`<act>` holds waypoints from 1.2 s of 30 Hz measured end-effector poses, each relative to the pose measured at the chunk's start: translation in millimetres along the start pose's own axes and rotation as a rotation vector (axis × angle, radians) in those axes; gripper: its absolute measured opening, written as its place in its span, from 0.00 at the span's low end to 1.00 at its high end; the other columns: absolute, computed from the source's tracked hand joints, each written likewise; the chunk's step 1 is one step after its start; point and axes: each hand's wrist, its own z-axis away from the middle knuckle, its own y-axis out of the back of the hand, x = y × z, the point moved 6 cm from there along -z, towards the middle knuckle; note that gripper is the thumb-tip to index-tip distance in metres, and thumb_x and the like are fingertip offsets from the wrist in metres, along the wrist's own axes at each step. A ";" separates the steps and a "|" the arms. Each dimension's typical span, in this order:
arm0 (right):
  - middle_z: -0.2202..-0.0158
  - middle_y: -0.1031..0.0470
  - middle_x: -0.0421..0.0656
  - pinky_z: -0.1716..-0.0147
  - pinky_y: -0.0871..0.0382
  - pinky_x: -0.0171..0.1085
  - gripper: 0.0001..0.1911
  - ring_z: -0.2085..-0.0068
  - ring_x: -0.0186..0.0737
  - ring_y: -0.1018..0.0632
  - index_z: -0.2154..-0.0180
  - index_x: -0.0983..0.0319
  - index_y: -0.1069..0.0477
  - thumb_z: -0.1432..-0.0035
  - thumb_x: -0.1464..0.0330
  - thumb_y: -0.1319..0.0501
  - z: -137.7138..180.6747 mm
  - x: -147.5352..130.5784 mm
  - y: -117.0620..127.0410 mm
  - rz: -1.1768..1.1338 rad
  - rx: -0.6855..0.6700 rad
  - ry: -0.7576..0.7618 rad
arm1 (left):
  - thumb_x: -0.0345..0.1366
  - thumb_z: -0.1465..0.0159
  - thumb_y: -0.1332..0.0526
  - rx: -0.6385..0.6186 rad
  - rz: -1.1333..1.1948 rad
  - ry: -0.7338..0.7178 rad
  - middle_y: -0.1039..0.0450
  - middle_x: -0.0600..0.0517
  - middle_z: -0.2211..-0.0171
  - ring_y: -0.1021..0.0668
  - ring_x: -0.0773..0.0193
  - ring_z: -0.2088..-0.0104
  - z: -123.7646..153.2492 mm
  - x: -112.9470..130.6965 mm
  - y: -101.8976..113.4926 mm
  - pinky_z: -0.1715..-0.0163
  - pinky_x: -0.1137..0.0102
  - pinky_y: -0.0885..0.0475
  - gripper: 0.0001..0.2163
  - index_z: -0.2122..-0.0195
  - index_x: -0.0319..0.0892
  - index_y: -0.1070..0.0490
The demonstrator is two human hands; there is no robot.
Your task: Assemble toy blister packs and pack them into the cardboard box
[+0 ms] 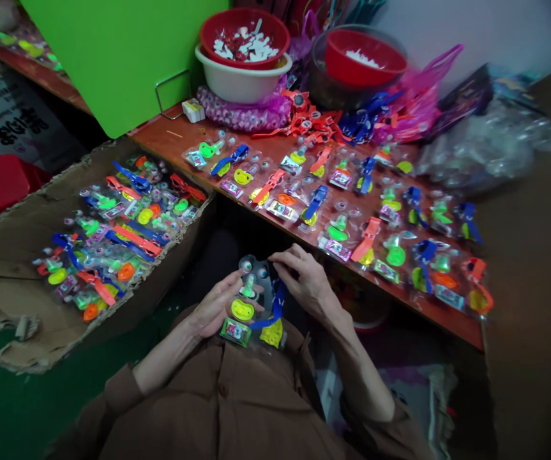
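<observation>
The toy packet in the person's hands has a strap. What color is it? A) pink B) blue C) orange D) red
B. The strap on the clear plastic packet between the left hand and the right hand is blue.

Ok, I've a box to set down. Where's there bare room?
Bare cardboard lies left of the packs on that sheet. Bare table shows between the green board and the packs, by the small white box. Crowded: the table's right side, with packs, bags and bowls.
</observation>
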 end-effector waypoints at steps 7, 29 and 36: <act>0.60 0.30 0.46 0.62 0.37 0.43 0.11 0.61 0.42 0.27 0.53 0.59 0.25 0.32 0.70 0.44 5.4 -0.9 -11.4 0.099 -0.113 0.104 | 0.38 0.32 0.39 -0.012 0.030 0.006 0.23 0.39 0.50 0.16 0.54 0.66 -1.7 -3.3 0.6 0.71 0.65 0.20 0.19 0.42 0.42 0.36; 0.67 0.29 0.41 0.65 0.41 0.39 0.06 0.68 0.38 0.29 0.66 0.59 0.30 0.35 0.68 0.43 -25.3 -12.6 -23.6 0.112 0.030 -0.081 | 0.39 0.34 0.36 0.002 0.028 -0.003 0.22 0.42 0.53 0.16 0.56 0.64 -2.9 -7.1 7.8 0.68 0.67 0.22 0.23 0.38 0.43 0.36; 0.60 0.29 0.45 0.60 0.37 0.42 0.11 0.59 0.42 0.26 0.53 0.58 0.26 0.32 0.70 0.46 -16.3 -17.5 -31.0 0.034 -0.149 0.131 | 0.40 0.34 0.37 -0.010 0.048 -0.013 0.23 0.42 0.52 0.16 0.57 0.68 -3.7 -7.3 7.2 0.73 0.67 0.21 0.23 0.38 0.45 0.37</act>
